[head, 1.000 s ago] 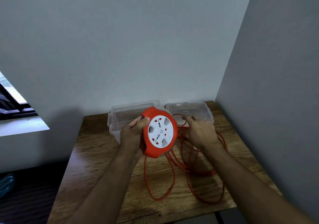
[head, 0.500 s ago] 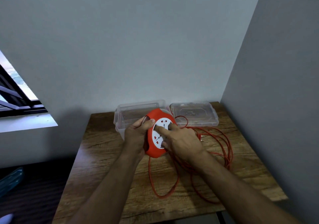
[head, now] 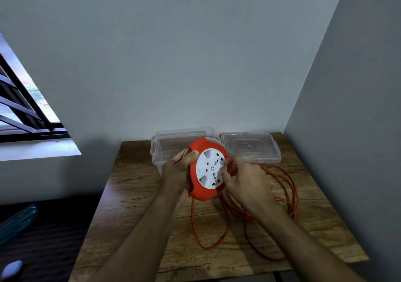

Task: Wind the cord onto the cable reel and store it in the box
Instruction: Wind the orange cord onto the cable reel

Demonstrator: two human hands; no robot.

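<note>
An orange cable reel [head: 202, 191] with a white socket face is held upright above the wooden table [head: 134, 195]. My left hand [head: 176, 169] grips its left rim, thumb on the front edge. My right hand [head: 245, 184] is at the reel's right edge, fingertips on the white face and fingers blurred; what it holds there is unclear. The orange cord [head: 288, 195] hangs from the reel and lies in loose loops on the table to the right and in front. Behind the reel stands the clear plastic box [head: 165, 138], open.
The box's clear lid [head: 249, 147] lies flat to the right of the box, against the back wall. A grey wall closes the right side. The table's left and front edges drop to a dark floor. A window sits at far left.
My right hand moved from the loose cord onto the reel's white face, then to its right edge. The socket face has turned. The left hand kept its grip.
</note>
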